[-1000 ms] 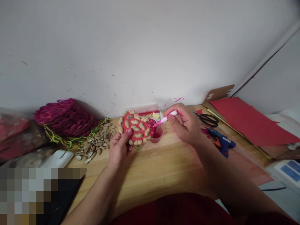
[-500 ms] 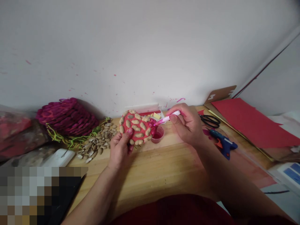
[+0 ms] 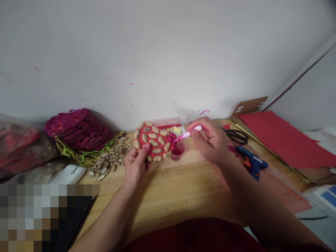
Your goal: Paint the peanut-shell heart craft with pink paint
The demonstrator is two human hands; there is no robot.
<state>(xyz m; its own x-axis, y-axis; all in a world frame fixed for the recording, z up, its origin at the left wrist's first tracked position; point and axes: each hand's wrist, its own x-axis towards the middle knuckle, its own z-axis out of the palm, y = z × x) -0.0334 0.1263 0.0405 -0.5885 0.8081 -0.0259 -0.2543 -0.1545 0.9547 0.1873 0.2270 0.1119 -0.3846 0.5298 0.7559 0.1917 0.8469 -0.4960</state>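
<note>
Pinching the red piece [image 3: 151, 138] by its near edge, the left hand [image 3: 136, 162] has its thumb on top and its other fingers underneath. The right hand [image 3: 210, 141] has its fingers closed around a white stick [image 3: 194, 131] with a pink end. That end points at the wet pink shells on the piece's right side; it seems to touch them, but the tip is too small to be sure. The red piece is up over the wooden table [image 3: 170, 196], and a little cup [image 3: 178, 156] of red paint sits just below its right side. Loose peanut shells [image 3: 111, 159] lie to the left, beside a purple stack [image 3: 78, 129]. Black scissors [image 3: 237, 135] and a blue glue gun [image 3: 253, 162] lie to the right.
</note>
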